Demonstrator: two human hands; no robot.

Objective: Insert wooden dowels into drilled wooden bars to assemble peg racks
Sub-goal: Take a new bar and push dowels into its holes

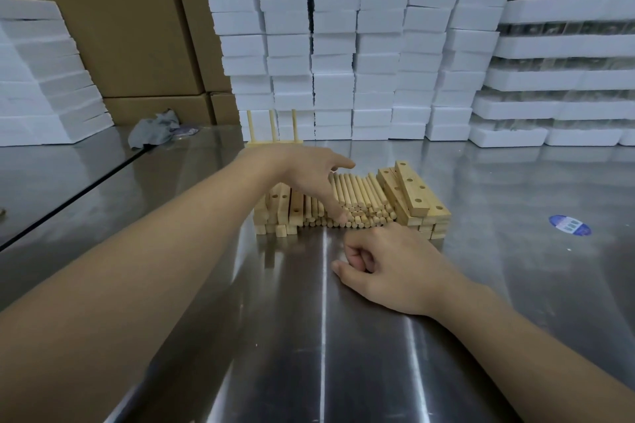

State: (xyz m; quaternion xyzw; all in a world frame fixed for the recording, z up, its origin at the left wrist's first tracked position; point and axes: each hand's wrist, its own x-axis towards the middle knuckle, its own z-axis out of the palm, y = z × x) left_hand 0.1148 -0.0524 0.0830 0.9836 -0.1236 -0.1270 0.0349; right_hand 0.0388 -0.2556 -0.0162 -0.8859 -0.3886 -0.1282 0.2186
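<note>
One finished rack [274, 142]: stands behind the pile, three pegs upright.
Dowels [364, 199]: heaped mid-table, with bars [412, 191] stacked on either side.
Left hand [305, 175]: spread, straight fingers touching the dowel ends, gripping nothing.
Right hand [388, 271]: rests on the table [309, 354], loosely curled, seemingly empty.
Advice: pinch a single dowel from the top layer and have the right hand fetch a bar, holes up.

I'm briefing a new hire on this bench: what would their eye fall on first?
First, the heap of wooden dowels in the middle of the steel table, flanked by stacks of drilled bars, with the left hand reaching down onto the dowels. Behind rises a wall of white foam blocks, and a finished peg rack stands upright at its foot.
</note>
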